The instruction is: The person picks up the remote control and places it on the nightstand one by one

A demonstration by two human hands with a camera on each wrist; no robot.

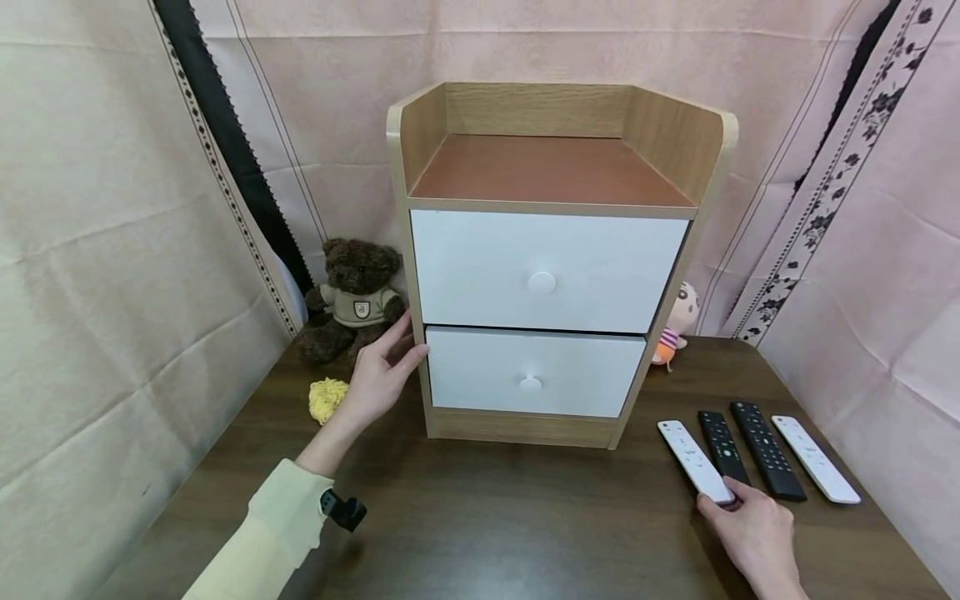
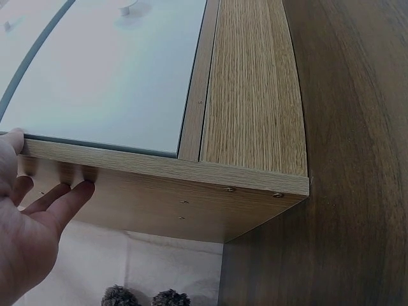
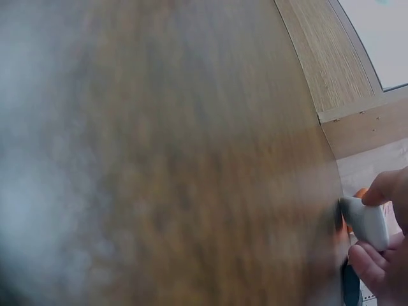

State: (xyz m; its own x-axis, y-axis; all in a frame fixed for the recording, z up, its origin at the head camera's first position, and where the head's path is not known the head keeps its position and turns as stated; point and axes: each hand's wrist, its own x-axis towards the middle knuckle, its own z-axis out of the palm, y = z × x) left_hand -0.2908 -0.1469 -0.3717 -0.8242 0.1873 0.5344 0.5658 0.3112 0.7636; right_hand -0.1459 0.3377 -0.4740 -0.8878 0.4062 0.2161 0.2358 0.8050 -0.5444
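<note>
My left hand (image 1: 378, 379) rests against the left side of a small wood-grain cabinet (image 1: 517, 427). Its thumb touches the front edge, while the fingers lie along the side panel, as the left wrist view also shows. The cabinet has an upper white drawer (image 1: 480, 267) and a lower white drawer (image 1: 480, 367), both closed, each with a round knob. On the right, my right hand (image 1: 753, 529) pinches the near end of a white remote control (image 1: 692, 457) between thumb and fingers. In the right wrist view that remote's end (image 3: 373, 226) appears slightly raised.
Beside the held remote lie a short black remote (image 1: 722, 446), a longer black remote (image 1: 765, 450) and another white remote (image 1: 817, 462). A brown teddy bear (image 1: 360, 271) and a yellow crumpled piece (image 1: 326, 398) are left of the cabinet. A small doll (image 1: 681, 317) stands behind its right side.
</note>
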